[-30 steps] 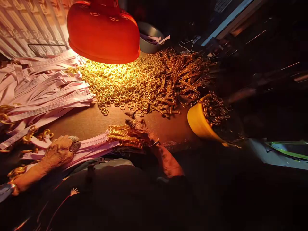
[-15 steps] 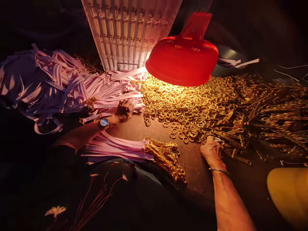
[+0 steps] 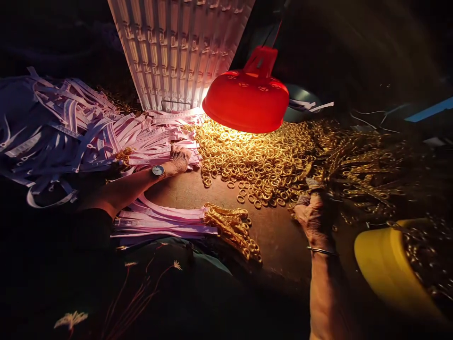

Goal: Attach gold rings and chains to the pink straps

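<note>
left hand (image 3: 180, 159) rests fingers-down on pink tapes (image 3: 159, 151), right hand (image 3: 314, 219) curled, its hold on gold-coloured rings (image 3: 255, 170) unclear.

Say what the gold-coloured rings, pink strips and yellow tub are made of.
The rings look like brass or gold-plated metal, glossy where lit. The strips look like woven fabric tape, matte and softly bent. The tub looks like smooth moulded plastic, evenly coloured.

Glossy metal rings (image 3: 255, 170), matt cloth tape (image 3: 159, 141)

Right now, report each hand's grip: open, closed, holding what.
Left hand: resting on the pink woven tapes; can't tell whether it holds any.
Right hand: closed, apparently on gold-coloured metal strips.
</note>
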`<state>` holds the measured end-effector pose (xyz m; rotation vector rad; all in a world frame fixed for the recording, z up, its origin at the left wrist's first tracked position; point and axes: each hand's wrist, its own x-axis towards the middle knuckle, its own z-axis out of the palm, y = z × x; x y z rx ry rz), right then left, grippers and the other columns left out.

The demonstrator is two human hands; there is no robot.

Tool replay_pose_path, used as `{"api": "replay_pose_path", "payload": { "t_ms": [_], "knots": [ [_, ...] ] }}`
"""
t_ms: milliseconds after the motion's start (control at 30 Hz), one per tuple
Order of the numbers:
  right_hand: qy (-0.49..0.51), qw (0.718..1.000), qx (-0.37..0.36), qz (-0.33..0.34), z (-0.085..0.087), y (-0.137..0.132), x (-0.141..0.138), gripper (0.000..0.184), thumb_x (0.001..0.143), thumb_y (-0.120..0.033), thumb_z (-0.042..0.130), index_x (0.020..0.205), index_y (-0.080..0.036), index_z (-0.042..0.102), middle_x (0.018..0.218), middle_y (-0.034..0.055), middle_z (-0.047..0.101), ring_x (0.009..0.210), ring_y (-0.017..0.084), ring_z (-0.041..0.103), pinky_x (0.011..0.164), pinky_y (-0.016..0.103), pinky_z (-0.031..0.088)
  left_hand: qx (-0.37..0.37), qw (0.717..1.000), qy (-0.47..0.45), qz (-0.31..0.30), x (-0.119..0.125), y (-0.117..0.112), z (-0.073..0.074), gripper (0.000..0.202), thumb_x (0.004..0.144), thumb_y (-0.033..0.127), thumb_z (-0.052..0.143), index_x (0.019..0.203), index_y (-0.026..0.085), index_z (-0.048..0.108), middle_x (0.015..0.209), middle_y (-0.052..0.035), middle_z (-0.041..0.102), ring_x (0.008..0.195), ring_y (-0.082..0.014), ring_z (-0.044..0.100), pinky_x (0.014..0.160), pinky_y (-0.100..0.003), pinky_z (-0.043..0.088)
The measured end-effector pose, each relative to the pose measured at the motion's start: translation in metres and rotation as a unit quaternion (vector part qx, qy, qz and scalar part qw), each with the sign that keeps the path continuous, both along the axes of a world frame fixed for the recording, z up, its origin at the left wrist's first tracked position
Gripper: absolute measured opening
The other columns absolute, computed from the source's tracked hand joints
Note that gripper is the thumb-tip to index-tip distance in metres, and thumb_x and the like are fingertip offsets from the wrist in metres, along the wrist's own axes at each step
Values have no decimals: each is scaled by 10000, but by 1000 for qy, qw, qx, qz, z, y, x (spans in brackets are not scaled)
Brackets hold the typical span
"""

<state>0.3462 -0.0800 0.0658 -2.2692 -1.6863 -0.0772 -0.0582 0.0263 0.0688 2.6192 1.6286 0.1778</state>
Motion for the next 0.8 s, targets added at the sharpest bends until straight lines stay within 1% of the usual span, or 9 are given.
{"api": "replay_pose_path", "payload": {
  "t_ms": [67, 100, 167, 233, 300, 433, 567, 700, 800],
  "knots": [
    [32, 996, 86, 23, 14, 4, -18, 376, 878, -256, 398, 1143, -140, 637, 1091, 217, 610, 1120, 314, 531, 965, 467, 399, -3, 1000, 6, 4, 2, 0, 1, 366, 955, 110, 320, 1122, -3, 625, 1119, -173, 599, 1067, -212, 454, 956, -390, 268],
    [81, 988, 129, 39, 18, 8, -29, 377, 882, -289, 408, 1147, -149, 637, 1108, 196, 619, 1090, 292, 549, 960, 454, 419, -9, 1000, 10, 13, 2, 0, 1, 385, 954, 96, 297, 1108, -6, 634, 1108, -173, 603, 1063, -208, 459, 953, -384, 270],
    [237, 955, 171, 60, 18, 17, -54, 390, 861, -363, 462, 1148, -161, 632, 1101, 148, 633, 909, 237, 596, 844, 419, 490, -20, 999, 15, 26, 2, 0, 0, 400, 951, 88, 279, 1081, -10, 645, 1086, -172, 609, 1053, -205, 468, 943, -371, 273],
    [392, 906, 145, 60, 10, 28, -80, 419, 810, -420, 535, 1135, -173, 630, 1035, 107, 643, 711, 172, 571, 686, 362, 507, -11, 1000, 7, 27, 1, 0, -2, 394, 955, 106, 285, 1073, -6, 644, 1085, -176, 611, 1043, -207, 478, 928, -366, 277],
    [495, 860, 100, 71, -3, 40, -105, 433, 762, -443, 589, 1104, -181, 634, 949, 72, 644, 608, 131, 530, 607, 322, 491, 3, 1000, -10, 19, -1, 0, -4, 374, 957, 132, 309, 1106, 7, 628, 1099, -177, 614, 1023, -207, 494, 911, -365, 279],
    [597, 794, 2, 119, -30, 53, -147, 420, 742, -485, 618, 1035, -186, 638, 728, 15, 615, 551, 119, 529, 575, 296, 486, -23, 998, -27, 50, -1, 3, -10, 288, 909, 139, 419, 1084, 14, 612, 1060, -162, 640, 979, -200, 532, 864, -345, 293],
    [636, 750, -100, 151, -49, 56, -175, 460, 704, -534, 666, 997, -182, 630, 663, 2, 595, 572, 135, 571, 554, 284, 482, -40, 997, -28, 53, 2, 9, -16, 286, 888, 98, 408, 1080, 43, 613, 1127, -186, 640, 998, -238, 578, 883, -385, 317],
    [653, 728, -137, 157, -60, 57, -188, 460, 677, -539, 703, 955, -181, 627, 630, -11, 579, 563, 129, 565, 537, 272, 471, -78, 994, -29, 72, 5, 5, -22, 283, 820, 112, 496, 1068, 87, 632, 1078, -200, 661, 1011, -308, 596, 914, -441, 360],
    [671, 711, -143, 155, -63, 59, -192, 470, 654, -525, 722, 953, -180, 610, 632, -21, 588, 539, 116, 557, 528, 261, 468, -99, 984, -135, 58, 9, -15, -24, 294, 839, 179, 529, 1108, 107, 624, 1000, -164, 678, 922, -272, 614, 884, -408, 412]
  ]
}}
